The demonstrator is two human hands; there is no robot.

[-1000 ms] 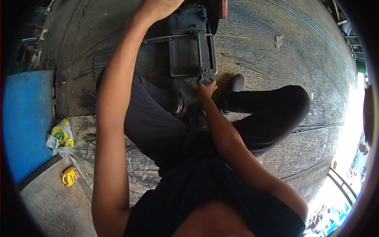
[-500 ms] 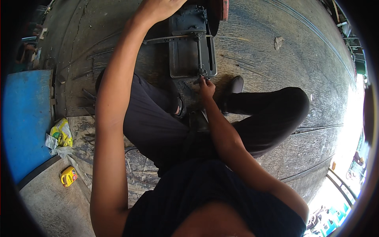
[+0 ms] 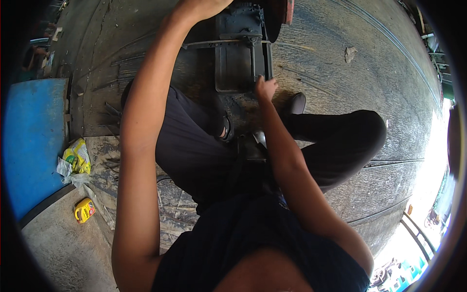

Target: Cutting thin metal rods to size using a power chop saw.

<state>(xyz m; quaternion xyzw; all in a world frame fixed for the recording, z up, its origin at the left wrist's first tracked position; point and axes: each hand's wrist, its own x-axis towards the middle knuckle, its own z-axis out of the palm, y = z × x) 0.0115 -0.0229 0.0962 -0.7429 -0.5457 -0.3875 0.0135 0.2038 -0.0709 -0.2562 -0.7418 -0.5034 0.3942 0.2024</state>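
A dark metal cut-off saw [image 3: 237, 65] stands on the ground beyond my feet, with part of its red-edged round guard [image 3: 289, 12] at the upper edge. A thin metal bar [image 3: 199, 44] lies across its base from the left, reaching the vise. My right hand [image 3: 266, 88] is at the near end of the vise screw [image 3: 253, 61], fingers curled around its handle, which the hand mostly hides. My left hand [image 3: 206, 7] is stretched to the top of the saw. Its fingers run out of the picture, so its grip does not show.
At the left are a blue panel [image 3: 36, 141], a crumpled yellow bag [image 3: 78, 156] and a yellow bottle [image 3: 85, 210]. Thin rods [image 3: 131, 59] lie left of the saw. A small flat scrap [image 3: 350, 54] lies to its right. My shoes flank the saw's near end.
My right hand has shifted up and right around the end of the vise screw, its fingers turned differently. My left hand remains at the top. The whole view has shifted slightly.
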